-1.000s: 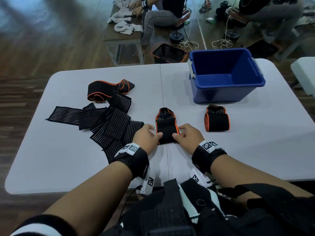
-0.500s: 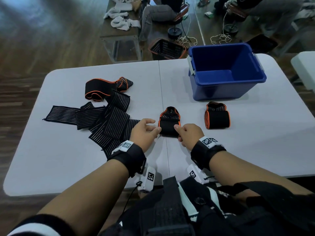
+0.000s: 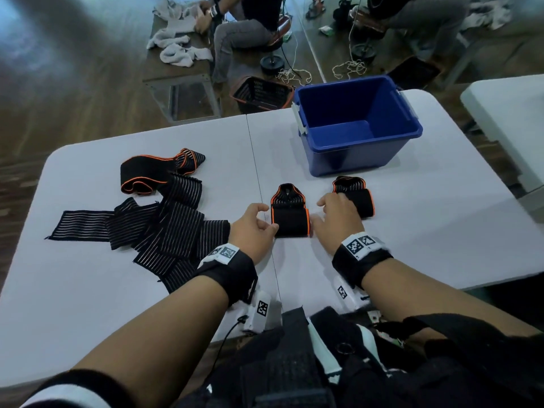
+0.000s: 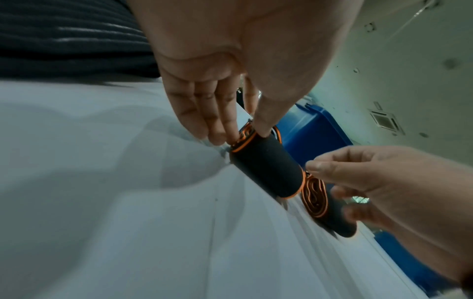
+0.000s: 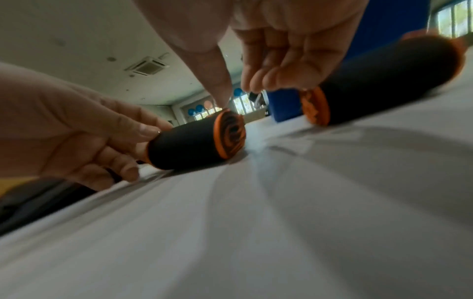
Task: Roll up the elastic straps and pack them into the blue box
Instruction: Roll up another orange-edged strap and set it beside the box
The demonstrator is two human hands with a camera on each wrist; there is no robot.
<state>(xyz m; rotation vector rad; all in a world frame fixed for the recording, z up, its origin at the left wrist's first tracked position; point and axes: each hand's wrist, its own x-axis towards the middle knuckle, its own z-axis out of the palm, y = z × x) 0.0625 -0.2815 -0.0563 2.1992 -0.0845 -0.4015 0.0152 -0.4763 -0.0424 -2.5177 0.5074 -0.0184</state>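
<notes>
We finish rolling the black orange-edged elastic strap roll — left hand pinching its end, right hand loose; next, the blue plastic box.

I am seeing my left hand pinching the near end of a rolled strap lying on the white table. At four o'clock my right hand is hovering loosely curled over a second roll, the blue box sitting behind.

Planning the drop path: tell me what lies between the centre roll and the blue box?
Only bare table, in the head view, between centre roll and blue box.
</notes>
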